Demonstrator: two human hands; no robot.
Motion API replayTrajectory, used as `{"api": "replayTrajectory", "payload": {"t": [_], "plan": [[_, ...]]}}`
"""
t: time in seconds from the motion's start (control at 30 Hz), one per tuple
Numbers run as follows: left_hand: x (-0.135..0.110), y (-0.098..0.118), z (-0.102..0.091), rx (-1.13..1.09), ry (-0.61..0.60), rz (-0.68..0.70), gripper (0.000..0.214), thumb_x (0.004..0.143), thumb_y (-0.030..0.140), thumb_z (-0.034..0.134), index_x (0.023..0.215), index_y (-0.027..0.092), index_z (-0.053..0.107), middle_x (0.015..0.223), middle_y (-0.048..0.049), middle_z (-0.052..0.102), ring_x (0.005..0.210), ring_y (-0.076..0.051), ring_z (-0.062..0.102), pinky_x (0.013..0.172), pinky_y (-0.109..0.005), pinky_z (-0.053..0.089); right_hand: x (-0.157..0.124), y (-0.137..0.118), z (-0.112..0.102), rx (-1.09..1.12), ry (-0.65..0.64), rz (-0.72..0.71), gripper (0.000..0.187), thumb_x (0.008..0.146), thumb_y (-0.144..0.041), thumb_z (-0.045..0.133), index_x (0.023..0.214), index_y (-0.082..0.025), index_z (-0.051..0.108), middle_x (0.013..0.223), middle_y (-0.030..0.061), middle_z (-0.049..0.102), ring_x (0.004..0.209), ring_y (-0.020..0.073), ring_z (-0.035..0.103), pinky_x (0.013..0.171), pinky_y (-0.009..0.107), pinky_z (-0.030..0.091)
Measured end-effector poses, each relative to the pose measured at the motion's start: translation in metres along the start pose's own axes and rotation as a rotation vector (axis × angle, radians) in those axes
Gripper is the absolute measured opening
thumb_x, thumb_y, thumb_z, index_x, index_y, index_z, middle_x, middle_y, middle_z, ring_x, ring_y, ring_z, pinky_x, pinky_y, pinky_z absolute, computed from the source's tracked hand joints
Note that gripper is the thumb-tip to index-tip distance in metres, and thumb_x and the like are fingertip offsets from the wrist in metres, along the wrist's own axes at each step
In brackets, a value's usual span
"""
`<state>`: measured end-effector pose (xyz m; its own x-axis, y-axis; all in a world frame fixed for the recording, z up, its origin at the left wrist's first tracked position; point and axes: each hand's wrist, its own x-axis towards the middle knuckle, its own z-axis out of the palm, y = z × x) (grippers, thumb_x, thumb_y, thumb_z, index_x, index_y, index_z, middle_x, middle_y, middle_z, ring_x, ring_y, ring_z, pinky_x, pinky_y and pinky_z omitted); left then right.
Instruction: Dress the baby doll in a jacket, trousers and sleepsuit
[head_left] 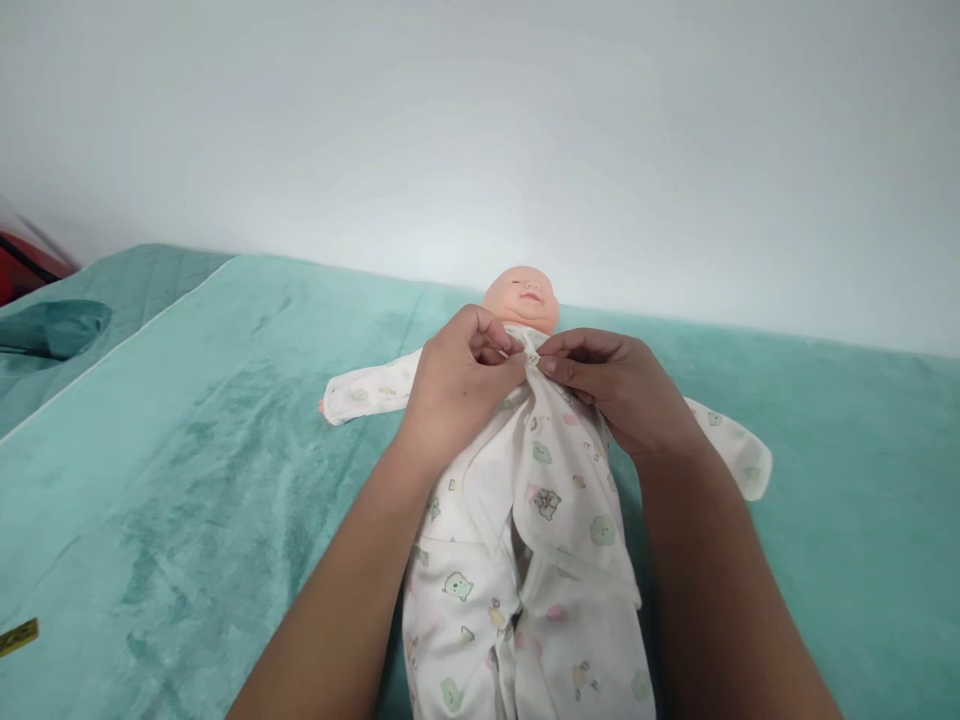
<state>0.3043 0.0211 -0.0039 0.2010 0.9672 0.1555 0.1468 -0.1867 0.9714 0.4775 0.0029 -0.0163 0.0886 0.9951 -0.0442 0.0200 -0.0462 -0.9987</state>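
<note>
A baby doll (523,292) lies on its back, dressed in a white printed baby jacket (574,490) and matching trousers (457,640). At the jacket's neckline, just under the doll's chin, my left hand (469,375) pinches one front edge. Opposite it, my right hand (611,385) grips the other edge between thumb and fingers. A small round button (532,359) shows between my fingertips. Below there, the jacket's front hangs open toward the hem. Its sleeves stretch out to both sides, the right one partly behind my forearm.
A teal plush cover (225,480) spreads under the doll, up against a pale wall (480,130). At the far left are a teal quilted piece (150,275) and a red object (26,268). A yellow tag (19,637) lies at the lower left.
</note>
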Motion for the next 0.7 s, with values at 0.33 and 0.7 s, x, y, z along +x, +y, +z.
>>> {"api": "replayTrajectory", "payload": {"t": [0.33, 0.7], "plan": [[0.0021, -0.0038, 0.0011, -0.267, -0.055, -0.082, 0.023, 0.071, 0.018, 0.067, 0.075, 0.021, 0.045, 0.082, 0.0011, 0.067, 0.06, -0.007, 0.055, 0.062, -0.024, 0.046, -0.0022, -0.0023, 0.0013, -0.03, -0.052, -0.038, 0.021, 0.072, -0.034, 0.078, 0.082, -0.02, 0.067, 0.071, -0.0041, 0.058, 0.054, 0.0069, 0.04, 0.05, 0.024, 0.03], [0.0039, -0.0032, -0.0033, -0.221, -0.123, -0.058, 0.013, 0.076, 0.018, 0.069, 0.085, 0.02, 0.06, 0.076, 0.0016, 0.063, 0.066, -0.009, 0.057, 0.063, -0.023, 0.046, -0.0028, -0.0011, -0.0021, -0.034, -0.103, -0.074, 0.022, 0.076, -0.039, 0.076, 0.086, -0.02, 0.069, 0.069, -0.0035, 0.057, 0.055, 0.0081, 0.042, 0.051, 0.024, 0.03]]}}
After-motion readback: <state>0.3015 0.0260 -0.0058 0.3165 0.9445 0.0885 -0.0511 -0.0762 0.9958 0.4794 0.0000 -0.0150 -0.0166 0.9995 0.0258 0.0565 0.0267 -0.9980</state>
